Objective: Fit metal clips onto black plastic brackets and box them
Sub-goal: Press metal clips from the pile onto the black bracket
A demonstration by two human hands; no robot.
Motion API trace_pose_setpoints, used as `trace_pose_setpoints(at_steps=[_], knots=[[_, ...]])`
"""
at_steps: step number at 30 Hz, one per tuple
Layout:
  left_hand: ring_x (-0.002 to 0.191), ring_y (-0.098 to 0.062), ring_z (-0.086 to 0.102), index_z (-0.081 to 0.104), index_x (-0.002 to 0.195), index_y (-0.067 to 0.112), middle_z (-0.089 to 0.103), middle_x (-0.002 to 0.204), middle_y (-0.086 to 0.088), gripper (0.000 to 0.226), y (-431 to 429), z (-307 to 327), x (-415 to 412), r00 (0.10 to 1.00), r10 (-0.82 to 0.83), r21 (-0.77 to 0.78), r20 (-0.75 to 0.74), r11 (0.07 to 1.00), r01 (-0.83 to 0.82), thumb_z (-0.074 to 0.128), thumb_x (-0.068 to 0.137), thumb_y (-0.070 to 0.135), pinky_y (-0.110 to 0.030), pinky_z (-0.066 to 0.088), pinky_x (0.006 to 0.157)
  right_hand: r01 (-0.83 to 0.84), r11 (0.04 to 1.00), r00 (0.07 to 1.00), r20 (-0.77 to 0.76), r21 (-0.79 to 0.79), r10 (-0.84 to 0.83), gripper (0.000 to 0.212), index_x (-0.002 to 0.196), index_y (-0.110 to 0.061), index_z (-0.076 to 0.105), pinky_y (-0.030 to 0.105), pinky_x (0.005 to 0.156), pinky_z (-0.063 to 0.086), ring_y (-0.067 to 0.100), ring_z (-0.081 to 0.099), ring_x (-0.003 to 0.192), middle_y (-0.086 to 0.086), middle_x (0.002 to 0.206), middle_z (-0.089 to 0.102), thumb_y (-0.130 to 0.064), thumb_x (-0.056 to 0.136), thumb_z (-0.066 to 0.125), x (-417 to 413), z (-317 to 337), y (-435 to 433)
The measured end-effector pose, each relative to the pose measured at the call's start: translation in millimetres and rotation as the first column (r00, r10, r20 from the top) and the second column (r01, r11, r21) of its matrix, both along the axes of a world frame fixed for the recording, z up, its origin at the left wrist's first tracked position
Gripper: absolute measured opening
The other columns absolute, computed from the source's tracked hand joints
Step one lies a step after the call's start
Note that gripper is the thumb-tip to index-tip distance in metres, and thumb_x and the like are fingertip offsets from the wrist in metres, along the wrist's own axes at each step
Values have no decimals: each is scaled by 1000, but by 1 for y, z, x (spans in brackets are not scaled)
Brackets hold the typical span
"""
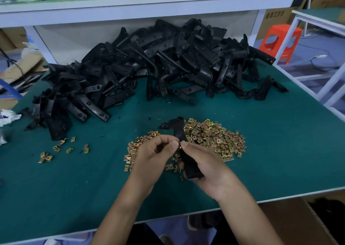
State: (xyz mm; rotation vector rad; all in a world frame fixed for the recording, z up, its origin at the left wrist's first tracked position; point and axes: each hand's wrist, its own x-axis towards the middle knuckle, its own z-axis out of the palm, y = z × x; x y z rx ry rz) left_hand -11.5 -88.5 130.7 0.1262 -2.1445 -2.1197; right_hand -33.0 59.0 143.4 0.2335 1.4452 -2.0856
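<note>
A green-topped work table (74,188) fills the view, its pale near edge slanting up from lower left to right. At far left, past the table's edge, lie crumpled white wrappings (8,115). A small scatter of clips (48,152) sits on bare green just right of them, with open mat all around and down to the near edge. Behind, a large heap of black brackets (140,67) spreads across the back of the table, under a white shelf (149,1).

At centre, above the mat, the left hand (155,155) has its fingers curled and pinches a metal clip (179,145) against the edge of a black plastic bracket (183,132). The right hand (203,166) is wrapped round the lower end of that bracket, its fingertip meeting the clip from the other side. The bracket stands nearly upright, its top over the main clip pile (214,138), which lies beneath and beyond both hands.

Right of the pile, the green mat is open up to the table's right edge. Beyond that edge stand a white frame (324,87) and an orange stool (280,41). Below the near edge, at lower right, is a cardboard box (298,224).
</note>
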Motion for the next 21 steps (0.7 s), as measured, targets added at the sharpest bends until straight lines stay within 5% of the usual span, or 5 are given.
trace_pose_setpoints(at_steps=[5, 8, 12, 17, 21], knots=[[70, -8, 59, 68, 90, 8, 66, 78, 0, 13, 3, 7, -1, 991, -5, 332, 131, 943, -39, 60, 98, 16, -24, 50, 66, -44, 999, 999, -31, 5, 44, 15, 97, -18, 79, 27, 52, 31, 11, 60, 59, 1, 77, 66, -25, 95, 66, 0, -5, -3], [65, -9, 52, 66, 90, 12, 56, 72, 2, 15, -2, 6, -5, 982, 78, 359, 171, 923, -136, 56, 101, 15, -24, 45, 66, 19, 974, 978, -208, 227, 30, 14, 97, -25, 78, 30, 59, 46, 9, 64, 71, -2, 85, 69, -28, 98, 65, 0, -8, -6], [72, -12, 57, 63, 93, 10, 62, 82, -3, 16, -8, 1, -4, 984, 103, 327, 148, 934, -147, 51, 103, 9, -23, 49, 65, 254, 614, 781, -533, 747, 325, 31, 131, -34, 64, 38, 102, 45, 21, 51, 127, 4, 134, 55, -42, 103, 52, -11, -24, 2], [73, -11, 60, 72, 109, 14, 65, 80, 0, 19, -23, -8, -4, 963, 239, 194, 128, 946, -260, 56, 102, 8, -25, 53, 72, 290, 631, 664, -627, 719, 408, 57, 154, -49, 26, 35, 78, 47, 12, 62, 105, -7, 128, 61, -27, 107, 48, -8, -40, 16], [72, -10, 62, 77, 101, 19, 68, 77, 1, 18, -29, -8, -3, 951, 281, 161, 132, 940, -300, 62, 99, 9, -26, 54, 72, 179, 801, 779, -580, 571, 239, 74, 155, -54, 6, 24, 65, 49, 9, 67, 68, -12, 105, 68, -45, 99, 54, 11, -54, 27]])
